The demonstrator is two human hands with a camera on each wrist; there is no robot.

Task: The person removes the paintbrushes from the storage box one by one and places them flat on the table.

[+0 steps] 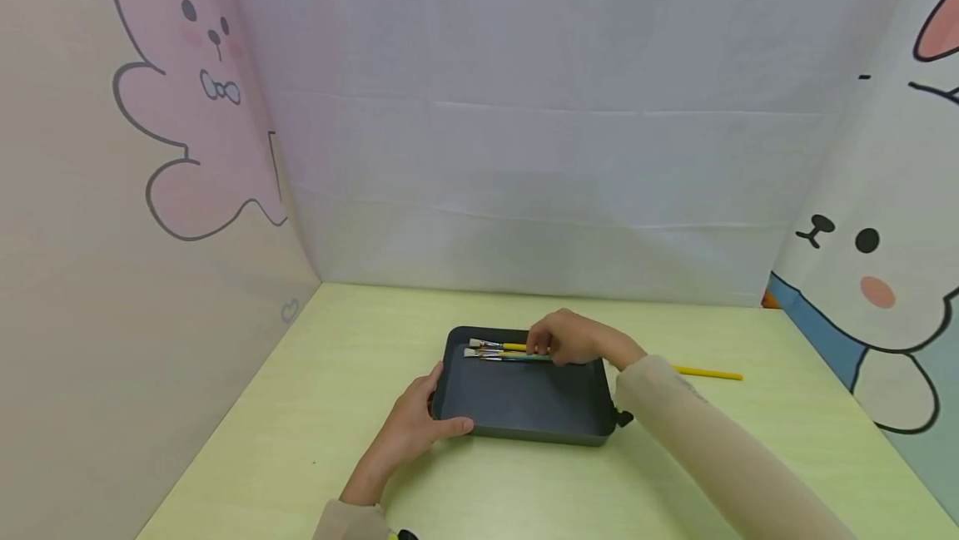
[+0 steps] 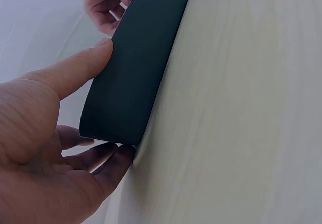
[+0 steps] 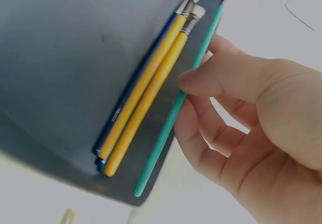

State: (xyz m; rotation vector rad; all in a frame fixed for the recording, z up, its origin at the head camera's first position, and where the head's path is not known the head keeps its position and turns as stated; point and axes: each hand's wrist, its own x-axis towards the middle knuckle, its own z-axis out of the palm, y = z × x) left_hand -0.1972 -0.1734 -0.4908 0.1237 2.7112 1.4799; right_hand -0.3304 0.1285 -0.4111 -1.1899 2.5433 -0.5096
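Note:
A dark grey rectangular tray (image 1: 524,398) lies on the table. My left hand (image 1: 412,415) grips its near left corner, thumb against the front wall and fingers around the left side. Over the tray's far right part, my right hand (image 1: 565,337) pinches a thin green paintbrush (image 3: 163,133) between thumb and fingers. Beside it in the tray lie yellow paintbrushes (image 3: 146,103) with pale bristles and a dark blue paintbrush (image 3: 132,87), roughly side by side. In the head view the right hand covers the brushes' handle ends.
A yellow stick (image 1: 708,373) lies on the pale table (image 1: 360,349) right of the tray, partly hidden by the right sleeve. A small black thing (image 1: 623,418) shows at the tray's right side. Printed cloth walls (image 1: 524,149) stand behind and on both sides.

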